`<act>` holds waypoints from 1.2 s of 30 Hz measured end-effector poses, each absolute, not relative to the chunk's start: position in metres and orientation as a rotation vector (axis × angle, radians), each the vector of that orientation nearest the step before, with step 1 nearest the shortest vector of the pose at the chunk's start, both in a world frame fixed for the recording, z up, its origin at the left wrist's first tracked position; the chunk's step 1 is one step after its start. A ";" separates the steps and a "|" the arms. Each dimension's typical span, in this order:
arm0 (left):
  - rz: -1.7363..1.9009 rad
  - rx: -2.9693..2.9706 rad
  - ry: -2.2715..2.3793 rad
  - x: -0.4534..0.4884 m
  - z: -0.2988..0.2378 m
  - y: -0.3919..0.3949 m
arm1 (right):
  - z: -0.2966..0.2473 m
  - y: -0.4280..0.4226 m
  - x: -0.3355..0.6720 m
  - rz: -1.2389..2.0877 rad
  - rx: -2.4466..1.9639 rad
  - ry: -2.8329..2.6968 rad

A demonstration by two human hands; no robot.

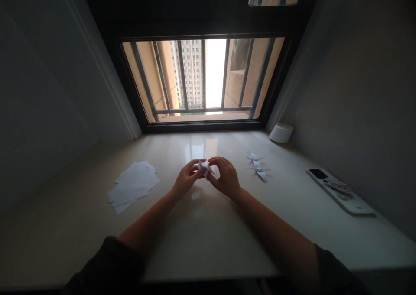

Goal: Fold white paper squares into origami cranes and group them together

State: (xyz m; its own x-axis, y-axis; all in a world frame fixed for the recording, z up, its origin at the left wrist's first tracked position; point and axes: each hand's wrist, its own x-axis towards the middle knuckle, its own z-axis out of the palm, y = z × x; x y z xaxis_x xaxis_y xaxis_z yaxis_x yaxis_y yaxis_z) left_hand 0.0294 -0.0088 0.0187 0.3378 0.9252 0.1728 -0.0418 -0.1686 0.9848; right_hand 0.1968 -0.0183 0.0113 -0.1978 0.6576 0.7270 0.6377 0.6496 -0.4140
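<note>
A small folded white paper piece (204, 168) is held just above the middle of a glossy pale table (201, 243). My left hand (188, 176) pinches its left side with curled fingers. My right hand (224, 176) grips its right side, fingers closed over it. Both forearms reach in from the bottom edge in dark sleeves. Part of the paper is hidden between the fingers.
A loose pile of white paper sheets (133, 186) lies at the left. Two folded paper figures (258, 167) rest to the right of my hands. A white round container (281, 133) stands at the back right. A phone on a white tray (338, 191) sits by the right wall. A barred window (203, 78) is behind.
</note>
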 end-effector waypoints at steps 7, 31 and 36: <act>1.040 1.465 0.802 0.032 0.020 -0.013 | 0.009 -0.016 0.199 -0.093 -1.037 -1.897; 1.093 1.650 0.908 0.026 0.014 -0.006 | 0.002 -0.006 0.208 0.148 -0.955 -1.849; 1.074 1.828 1.075 0.022 0.017 -0.007 | -0.004 -0.002 0.209 0.215 -0.933 -1.843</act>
State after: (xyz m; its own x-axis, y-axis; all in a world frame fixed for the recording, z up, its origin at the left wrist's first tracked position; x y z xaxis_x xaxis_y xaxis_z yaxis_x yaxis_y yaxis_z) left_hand 0.0218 -0.0072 0.0166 0.2962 0.9115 0.2853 0.2857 -0.3696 0.8841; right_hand 0.2090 -0.0017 -0.0037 -0.1854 0.6826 0.7069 0.5013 0.6844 -0.5294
